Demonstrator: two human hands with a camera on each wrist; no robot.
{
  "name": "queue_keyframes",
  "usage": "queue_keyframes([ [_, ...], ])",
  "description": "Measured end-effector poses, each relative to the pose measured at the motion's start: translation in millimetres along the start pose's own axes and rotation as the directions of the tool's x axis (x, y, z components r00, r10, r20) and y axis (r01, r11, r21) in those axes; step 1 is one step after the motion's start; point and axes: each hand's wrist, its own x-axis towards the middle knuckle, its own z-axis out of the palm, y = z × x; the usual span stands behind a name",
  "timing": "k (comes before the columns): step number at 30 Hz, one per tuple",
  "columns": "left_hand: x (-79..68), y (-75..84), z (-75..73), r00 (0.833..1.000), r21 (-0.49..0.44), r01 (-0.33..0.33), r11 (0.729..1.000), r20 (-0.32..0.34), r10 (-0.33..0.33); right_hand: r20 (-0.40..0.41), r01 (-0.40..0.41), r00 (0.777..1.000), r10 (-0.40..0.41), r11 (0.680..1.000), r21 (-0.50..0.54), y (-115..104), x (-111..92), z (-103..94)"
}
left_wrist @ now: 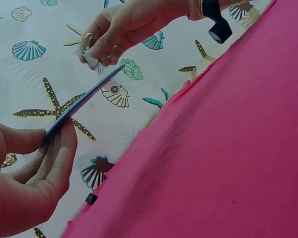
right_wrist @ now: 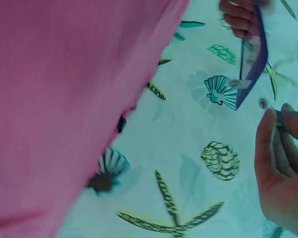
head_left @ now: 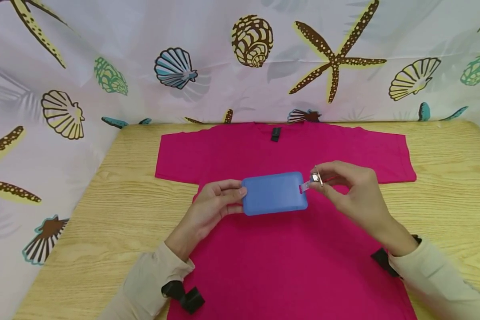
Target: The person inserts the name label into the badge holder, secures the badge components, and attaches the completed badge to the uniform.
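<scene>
A blue badge holder (head_left: 274, 194) is held above a magenta T-shirt (head_left: 296, 258). My left hand (head_left: 214, 204) pinches the holder's left end between thumb and fingers. In the left wrist view the badge holder (left_wrist: 84, 101) appears edge-on and tilted. At its slotted right end sits a clear strap (head_left: 305, 186) with a metal clip (head_left: 316, 177). The fingertips of my right hand (head_left: 354, 186) pinch that clip. A snap button shows on the strap (right_wrist: 262, 103) in the right wrist view, close to the badge holder's (right_wrist: 258, 54) lower end.
The T-shirt lies spread on a wooden table (head_left: 116, 213), its collar with a black label (head_left: 276, 134) at the far edge. Behind and to the left hangs a white cloth (head_left: 220, 26) printed with shells and starfish. Black straps (head_left: 184, 297) circle both sleeve cuffs.
</scene>
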Motion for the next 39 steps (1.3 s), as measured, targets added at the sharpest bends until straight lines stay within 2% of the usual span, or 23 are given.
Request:
queue_keyframes([
  [2,-0.4,-0.8,0.5,1.0,-0.002,0.0,1.0,0.005,0.0,0.002,0.151,0.988,-0.152,0.983,-0.105,-1.4,1.4,3.9],
  [4,-0.5,-1.6,1.4,1.0,-0.007,0.002,1.0,0.008,-0.002,0.034,0.257,0.966,-0.255,0.949,-0.182,-3.1,2.1,6.7],
  [7,-0.7,-2.4,2.5,1.0,-0.007,0.012,1.0,0.015,-0.012,0.103,0.368,0.93,-0.353,0.895,-0.253,-4.9,2.4,9.6],
  [11,0.8,-5.2,2.4,0.999,-0.006,0.033,0.999,0.036,-0.033,0.18,0.466,0.885,-0.431,0.839,-0.28,-7.3,3.4,11.4],
  [14,2.0,-8.0,1.8,0.997,-0.009,0.052,0.999,0.06,-0.051,0.216,0.503,0.864,-0.456,0.811,-0.3,-11.5,5.0,12.4],
  [19,2.3,-11.9,3.1,0.992,0.006,0.092,0.996,0.087,-0.092,0.289,0.526,0.848,-0.444,0.77,-0.36,-22.7,8.5,15.7],
  [26,3.3,-17.5,5.7,0.982,0.018,0.137,0.99,0.129,-0.138,0.371,0.575,0.816,-0.444,0.692,-0.436,-33.9,10.9,19.0],
  [32,3.4,-20.0,9.0,0.98,0.116,0.106,0.988,0.158,-0.123,0.391,0.578,0.814,-0.43,0.673,-0.462,-36.7,11.5,19.2],
  [39,-5.0,-8.8,20.2,0.981,0.204,0.039,0.978,0.18,-0.077,0.404,0.589,0.806,-0.432,0.655,-0.474,-36.6,12.1,20.7],
])
